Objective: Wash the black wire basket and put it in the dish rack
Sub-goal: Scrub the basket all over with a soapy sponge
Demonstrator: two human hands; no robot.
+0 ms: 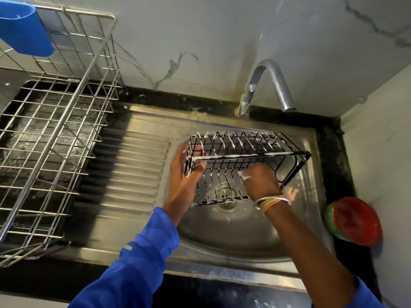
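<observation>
Black-coated steel rods make up the long black wire basket (233,156), which is held tilted on its side over the bowl of the stainless steel sink (244,236), above the round drain (226,196). White foam lines its top rail and many of the far rods, so the soaping looks well along and the rinse is not yet done. The left hand (186,174) grips the basket's short end at nine o'clock, fingers and thumb wrapped round the end frame. The right hand (260,181) reaches in among the near rods at about five o'clock of the basket. Its fingers are curled and foamy, but I cannot tell whether they hold a scrubber. To do this step well, the grip on the end should be firm, since soapy wire is likely slippery. The scrubbing should run along each rod and into the crossings, and the basket should be turned so that its three o'clock end, which shows less foam, is covered too. The curved chrome tap (264,85) stands at twelve o'clock with no stream showing. The silver wire dish rack (55,130) sits at nine o'clock, beyond the ribbed steel drainboard (133,156).
</observation>
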